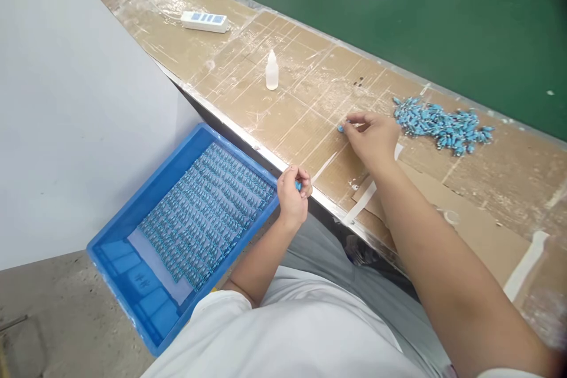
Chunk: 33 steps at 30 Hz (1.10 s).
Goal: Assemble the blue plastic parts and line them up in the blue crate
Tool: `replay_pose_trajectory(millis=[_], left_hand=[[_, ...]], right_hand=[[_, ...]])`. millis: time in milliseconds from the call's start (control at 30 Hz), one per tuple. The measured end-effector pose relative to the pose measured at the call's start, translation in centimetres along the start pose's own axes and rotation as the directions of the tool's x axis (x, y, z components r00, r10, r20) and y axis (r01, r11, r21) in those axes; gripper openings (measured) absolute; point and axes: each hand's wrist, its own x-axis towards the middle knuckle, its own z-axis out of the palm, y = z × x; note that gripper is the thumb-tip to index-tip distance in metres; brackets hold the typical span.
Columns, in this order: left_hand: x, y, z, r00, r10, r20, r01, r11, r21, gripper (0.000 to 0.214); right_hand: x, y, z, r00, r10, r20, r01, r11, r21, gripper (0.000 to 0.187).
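Note:
My left hand (293, 196) is closed around a small blue part (298, 186) by the table's front edge, beside the blue crate's corner. Over the table, my right hand (372, 137) pinches another small blue piece (341, 128) between thumb and fingertips. To its right lies a loose pile of small blue parts with metallic ends (443, 124). Inside the blue crate (119, 301), many similar parts (206, 212) stand in neat slanting rows on a pale sheet. Fingers hide most of both held pieces, so their exact kind cannot be made out.
A white dropper bottle (271, 72) stands upright on the cardboard-covered table (248, 112). Farther left is a white power strip (204, 22). A cardboard sheet (469, 221) with white tape lies under my right forearm. A white panel (80, 100) rises at the left.

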Motion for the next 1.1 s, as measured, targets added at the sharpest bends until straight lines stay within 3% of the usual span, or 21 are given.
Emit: replay_pose_trajectory(millis=[133,367,600,700,800,867,933,1000,1100], left_hand=[[0.5,0.0,0.1,1.0,-0.002,0.005,0.002,1.0,0.005,0.035],[0.6,0.1,-0.3,1.0,0.024,-0.009,-0.024,1.0,0.01,0.031],[0.4,0.3,-0.4,1.0,0.005,-0.02,-0.005,1.0,-0.003,0.031],[0.2,0.4,-0.4,0.999,-0.037,-0.028,0.035,0.997,-0.065,0.026],[0.1,0.8,-0.3,0.983,-0.171,-0.066,0.153,0.964,-0.216,0.019],[0.1,0.9,-0.1,0.958,-0.278,-0.072,0.243,0.918,-0.313,0.02],[-0.1,0.7,0.3,0.944,-0.326,-0.04,0.292,0.887,-0.357,0.028],[-0.4,0.2,0.7,0.948,-0.319,0.024,0.306,0.882,-0.357,0.033],[-1.1,-0.7,1.2,0.945,-0.315,0.089,0.326,0.89,-0.317,0.033]], right_hand=[[-0.1,-0.6,0.7,0.997,-0.074,-0.011,0.075,0.996,0.045,0.023],[-0.2,-1.6,3.0,0.974,-0.218,0.067,0.212,0.974,0.084,0.027],[-0.3,-1.6,3.1,0.983,-0.16,0.086,0.155,0.985,0.07,0.032],[-0.7,-2.2,1.8,0.992,-0.127,-0.006,0.126,0.982,0.139,0.04],[-3.2,-3.3,-0.6,0.981,-0.067,-0.18,0.116,0.953,0.279,0.037],[-6.4,-4.1,-2.3,0.974,-0.099,-0.204,0.158,0.94,0.301,0.033],[-10.1,-4.6,-3.4,0.96,-0.243,-0.14,0.271,0.934,0.234,0.021],[-13.4,-4.8,-3.8,0.917,-0.399,-0.011,0.391,0.894,0.22,0.014],[-16.0,-4.5,-3.4,0.874,-0.482,0.069,0.454,0.858,0.241,0.011]])
